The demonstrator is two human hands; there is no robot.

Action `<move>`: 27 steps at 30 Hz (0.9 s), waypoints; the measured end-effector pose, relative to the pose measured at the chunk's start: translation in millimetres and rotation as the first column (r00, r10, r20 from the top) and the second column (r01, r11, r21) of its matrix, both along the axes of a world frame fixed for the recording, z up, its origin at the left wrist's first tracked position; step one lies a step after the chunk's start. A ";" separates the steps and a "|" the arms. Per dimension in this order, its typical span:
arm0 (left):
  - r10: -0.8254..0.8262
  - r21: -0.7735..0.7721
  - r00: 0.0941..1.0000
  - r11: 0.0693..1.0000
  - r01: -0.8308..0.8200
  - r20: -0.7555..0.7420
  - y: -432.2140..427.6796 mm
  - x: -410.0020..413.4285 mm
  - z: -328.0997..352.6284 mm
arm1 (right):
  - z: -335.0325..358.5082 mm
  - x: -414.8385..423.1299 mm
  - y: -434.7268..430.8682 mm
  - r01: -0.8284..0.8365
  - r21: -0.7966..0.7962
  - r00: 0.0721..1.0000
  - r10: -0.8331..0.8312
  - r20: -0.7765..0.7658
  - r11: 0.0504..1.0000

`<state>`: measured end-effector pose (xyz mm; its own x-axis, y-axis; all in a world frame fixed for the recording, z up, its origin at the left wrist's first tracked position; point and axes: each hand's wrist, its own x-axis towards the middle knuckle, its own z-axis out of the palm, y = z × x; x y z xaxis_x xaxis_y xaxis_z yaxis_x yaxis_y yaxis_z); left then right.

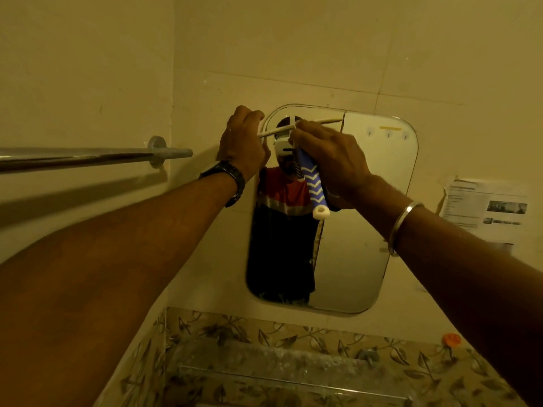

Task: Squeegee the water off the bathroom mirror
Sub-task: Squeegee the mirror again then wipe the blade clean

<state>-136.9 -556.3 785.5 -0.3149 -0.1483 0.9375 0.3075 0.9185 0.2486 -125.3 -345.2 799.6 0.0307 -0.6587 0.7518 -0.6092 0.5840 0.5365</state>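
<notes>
- Mirror (367, 201): flat glass, upright rectangle with rounded corners, fixed on smooth cream wall tiles.
- Squeegee (316, 186): a thin pale blade bar lies across the mirror's upper left corner, slightly tilted. The blue handle has white chevron ridges and a white foam-like end pointing down.
- Left hand (241, 142): fingers curled round the blade's left end, at the mirror's left edge. A dark wristwatch (232, 177) sits on the wrist.
- Right hand (332, 160): wrapped round the upper handle, just below the blade. A metal bangle (402, 224) circles the wrist.
- Towel bar (88, 157): polished metal tube, left of the mirror.
- Printed paper (484, 207): stuck to the wall, right of the mirror.
- Leaf-patterned tile border (293, 339): below the mirror.
</notes>
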 end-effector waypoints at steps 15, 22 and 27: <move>-0.004 -0.093 0.988 0.996 -0.011 -0.157 25.9 9.6 20.9 | 13.9 -0.7 9.3 0.019 -0.089 1.000 -0.020 -0.005 0.996; 0.018 -0.147 0.991 0.988 -0.037 -0.129 35.0 12.0 22.4 | -35.7 4.0 28.1 -0.014 -0.011 0.996 0.015 0.093 1.000; 0.024 -0.173 0.995 0.984 -0.040 -0.092 40.5 11.1 22.7 | 3.9 3.6 29.9 -0.030 -0.148 1.000 0.031 0.001 0.988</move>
<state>-125.8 -515.8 808.2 -0.2268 0.0113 0.9739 0.2910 0.9551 0.0566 -121.6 -315.2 803.5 0.0469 -0.5386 0.8412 -0.6295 0.6379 0.4436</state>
